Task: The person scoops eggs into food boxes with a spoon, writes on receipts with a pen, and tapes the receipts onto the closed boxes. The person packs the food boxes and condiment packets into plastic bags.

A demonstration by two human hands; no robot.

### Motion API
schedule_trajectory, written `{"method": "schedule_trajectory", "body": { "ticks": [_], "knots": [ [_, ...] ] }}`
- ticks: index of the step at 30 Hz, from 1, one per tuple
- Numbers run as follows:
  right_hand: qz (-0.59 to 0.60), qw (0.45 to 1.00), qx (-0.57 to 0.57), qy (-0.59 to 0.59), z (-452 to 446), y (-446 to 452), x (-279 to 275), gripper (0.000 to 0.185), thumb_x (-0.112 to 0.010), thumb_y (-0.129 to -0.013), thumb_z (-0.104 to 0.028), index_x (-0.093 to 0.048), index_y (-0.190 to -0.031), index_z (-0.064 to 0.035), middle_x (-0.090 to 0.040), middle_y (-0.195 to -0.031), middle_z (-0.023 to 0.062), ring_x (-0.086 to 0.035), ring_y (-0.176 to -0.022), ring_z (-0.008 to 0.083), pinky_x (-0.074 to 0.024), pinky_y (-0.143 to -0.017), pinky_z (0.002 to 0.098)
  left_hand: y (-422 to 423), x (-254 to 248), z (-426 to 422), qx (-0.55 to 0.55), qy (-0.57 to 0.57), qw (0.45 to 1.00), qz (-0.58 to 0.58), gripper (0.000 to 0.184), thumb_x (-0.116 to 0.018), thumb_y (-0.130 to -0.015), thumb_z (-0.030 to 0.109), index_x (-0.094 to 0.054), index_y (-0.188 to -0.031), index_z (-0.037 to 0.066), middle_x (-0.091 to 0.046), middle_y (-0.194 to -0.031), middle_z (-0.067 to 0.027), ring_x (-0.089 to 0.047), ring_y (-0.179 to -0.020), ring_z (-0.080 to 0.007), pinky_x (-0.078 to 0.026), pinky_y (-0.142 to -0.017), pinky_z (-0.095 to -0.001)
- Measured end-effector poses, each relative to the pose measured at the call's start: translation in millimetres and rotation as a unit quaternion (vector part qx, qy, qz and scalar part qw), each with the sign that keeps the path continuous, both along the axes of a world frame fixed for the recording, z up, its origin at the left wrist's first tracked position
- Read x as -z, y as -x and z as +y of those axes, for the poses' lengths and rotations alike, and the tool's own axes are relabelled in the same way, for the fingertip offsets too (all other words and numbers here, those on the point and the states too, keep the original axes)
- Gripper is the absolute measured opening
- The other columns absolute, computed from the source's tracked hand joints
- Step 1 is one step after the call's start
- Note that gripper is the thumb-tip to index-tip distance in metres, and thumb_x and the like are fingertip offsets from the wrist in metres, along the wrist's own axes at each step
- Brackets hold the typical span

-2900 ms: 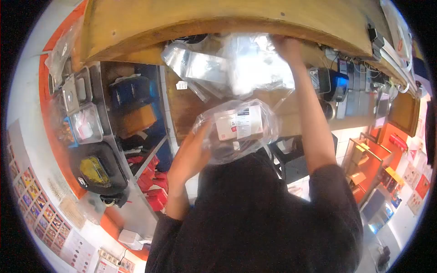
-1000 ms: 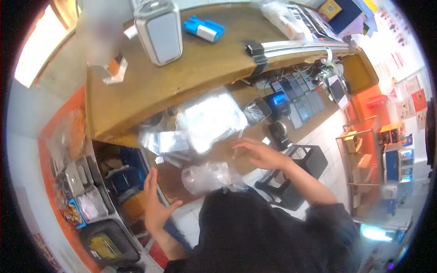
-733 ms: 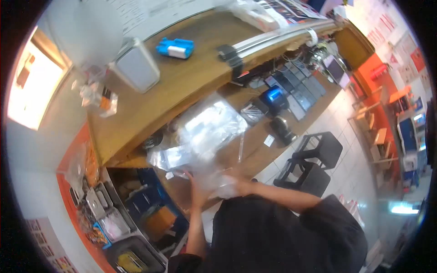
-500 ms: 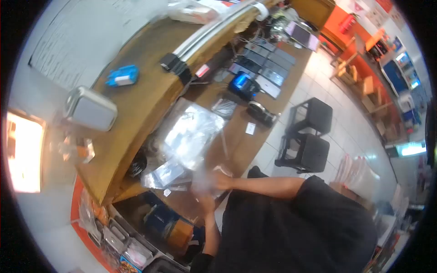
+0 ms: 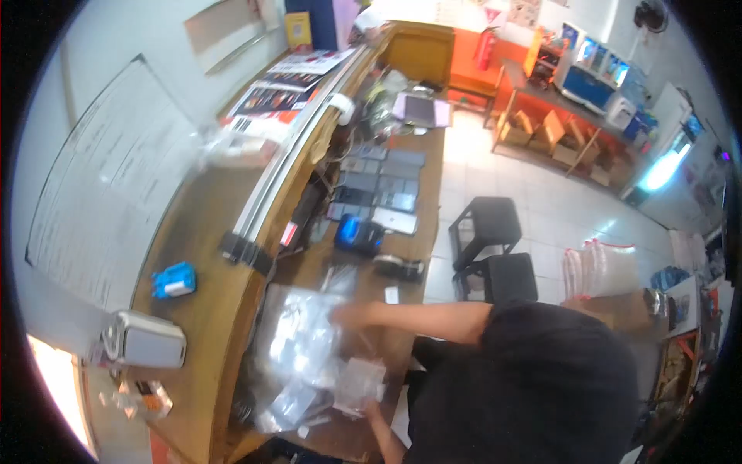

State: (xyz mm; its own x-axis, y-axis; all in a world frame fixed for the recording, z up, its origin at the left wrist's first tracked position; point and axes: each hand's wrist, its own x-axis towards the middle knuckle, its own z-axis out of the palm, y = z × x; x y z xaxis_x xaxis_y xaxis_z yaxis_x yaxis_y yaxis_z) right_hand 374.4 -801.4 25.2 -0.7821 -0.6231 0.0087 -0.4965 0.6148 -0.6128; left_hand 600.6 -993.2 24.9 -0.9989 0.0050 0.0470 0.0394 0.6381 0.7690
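My left hand (image 5: 373, 410) grips the lower edge of a small clear plastic bag (image 5: 359, 384) with something pale inside, over the wooden desk (image 5: 398, 340). Above the right side of a pile of shiny clear plastic bags (image 5: 297, 332) is my right hand (image 5: 354, 315). Motion blur smears its fingers, so whether they hold anything cannot be seen. A folded silvery plastic packet (image 5: 294, 402) lies left of the small bag. Beyond my right hand, a small white tag (image 5: 392, 295) rests on the desk.
Several phones (image 5: 398, 193) lie in rows behind a device with a blue light (image 5: 359, 234) and a dark roll-like item (image 5: 399, 268). Left is a raised wooden counter (image 5: 209, 317) with a blue object (image 5: 175, 280) and a white box (image 5: 147, 339). Black stools (image 5: 495, 220) stand right.
The view has swung right, showing more floor and shelving. My right hand has moved away from my left hand to the plastic pile; the small bag stays with my left hand.
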Motion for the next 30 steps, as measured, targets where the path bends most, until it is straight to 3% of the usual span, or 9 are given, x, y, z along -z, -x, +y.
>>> {"method": "schedule_trajectory", "body": {
  "ticks": [2, 6, 10, 17, 18, 19, 21, 24, 30],
  "knots": [
    [0.014, 0.974, 0.207, -0.086, 29, 37, -59, 0.021, -0.062, -0.078, -0.006, -0.070, -0.096, -0.0010, -0.068, -0.099, 0.0223, -0.068, -0.092, 0.0387, -0.0561, -0.078, 0.0456, 15, -4, 1, -0.016, 0.011, 1.000, 0.002, 0.062, -0.070, -0.081, 0.031, -0.049, -0.127, -0.005, -0.057, -0.126, -0.0258, -0.053, -0.115, -0.0468, -0.034, -0.105, -0.0525],
    [-0.038, 0.958, 0.148, -0.242, 46, 101, 17, 0.025, -0.056, -0.087, -0.012, -0.069, -0.108, -0.0074, -0.069, -0.100, 0.0173, -0.069, -0.099, 0.0354, -0.0574, -0.080, 0.0455, 43, -17, 14, -0.034, 0.059, 0.998, -0.010, 0.061, -0.071, -0.080, 0.030, -0.050, -0.126, -0.005, -0.057, -0.126, -0.0261, -0.053, -0.115, -0.0470, -0.035, -0.105, -0.0526],
    [-0.091, 0.941, 0.180, -0.272, 40, 99, 7, 0.024, -0.059, -0.088, -0.016, -0.072, -0.108, -0.0125, -0.069, -0.113, 0.0154, -0.068, -0.104, 0.0334, -0.0565, -0.083, 0.0468, 50, -29, 30, -0.039, 0.132, 0.990, -0.042, 0.061, -0.071, -0.080, 0.030, -0.051, -0.125, -0.006, -0.057, -0.126, -0.0264, -0.053, -0.115, -0.0471, -0.036, -0.104, -0.0526],
    [-0.067, 0.955, 0.214, -0.193, 23, 103, 12, 0.017, -0.063, -0.078, -0.016, -0.076, -0.086, -0.0099, -0.074, -0.091, 0.0124, -0.072, -0.086, 0.0297, -0.0577, -0.066, 0.0434, 83, -38, 64, -0.009, 0.230, 0.972, -0.037, 0.061, -0.072, -0.079, 0.029, -0.052, -0.124, -0.006, -0.057, -0.126, -0.0270, -0.053, -0.115, -0.0474, -0.037, -0.103, -0.0527],
    [0.004, 0.966, 0.164, -0.200, 25, 103, 3, 0.017, -0.063, -0.077, -0.016, -0.075, -0.084, -0.0064, -0.073, -0.087, 0.0153, -0.072, -0.081, 0.0316, -0.0575, -0.065, 0.0437, 91, -37, 76, 0.001, 0.236, 0.971, -0.032, 0.061, -0.073, -0.079, 0.029, -0.052, -0.124, -0.006, -0.057, -0.126, -0.0271, -0.053, -0.115, -0.0474, -0.037, -0.103, -0.0527],
    [0.044, 0.937, 0.272, -0.215, 3, 116, 48, 0.018, -0.063, -0.076, -0.016, -0.075, -0.082, -0.0036, -0.071, -0.082, 0.0180, -0.071, -0.077, 0.0326, -0.0573, -0.064, 0.0443, 97, -40, 89, 0.015, 0.237, 0.971, -0.028, 0.060, -0.073, -0.079, 0.029, -0.052, -0.123, -0.006, -0.057, -0.126, -0.0272, -0.053, -0.115, -0.0475, -0.037, -0.103, -0.0528],
    [0.081, 0.952, 0.264, -0.133, 7, 109, 35, 0.017, -0.063, -0.076, -0.015, -0.074, -0.078, -0.0019, -0.070, -0.078, 0.0185, -0.070, -0.073, 0.0338, -0.0563, -0.061, 0.0451, 103, -42, 92, 0.014, 0.253, 0.967, -0.016, 0.060, -0.073, -0.078, 0.029, -0.052, -0.123, -0.006, -0.057, -0.126, -0.0274, -0.053, -0.115, -0.0476, -0.038, -0.102, -0.0528],
    [0.045, 0.956, 0.281, -0.067, 41, 76, -45, 0.017, -0.061, -0.076, -0.012, -0.073, -0.078, -0.0003, -0.070, -0.080, 0.0209, -0.070, -0.075, 0.0370, -0.0565, -0.064, 0.0464, 105, -40, 90, 0.014, 0.255, 0.967, 0.003, 0.060, -0.073, -0.078, 0.028, -0.053, -0.122, -0.007, -0.057, -0.126, -0.0276, -0.053, -0.115, -0.0477, -0.038, -0.102, -0.0528],
    [-0.117, 0.935, 0.333, 0.025, 97, -16, -65, 0.018, -0.064, -0.077, -0.013, -0.074, -0.089, -0.0048, -0.070, -0.086, 0.0222, -0.069, -0.087, 0.0410, -0.0561, -0.072, 0.0469, 115, -48, 64, 0.134, 0.324, 0.927, -0.138, 0.060, -0.076, -0.075, 0.016, -0.053, -0.124, -0.008, -0.056, -0.127, -0.0305, -0.055, -0.113, -0.0472, -0.045, -0.093, -0.0495]
  ]
}}
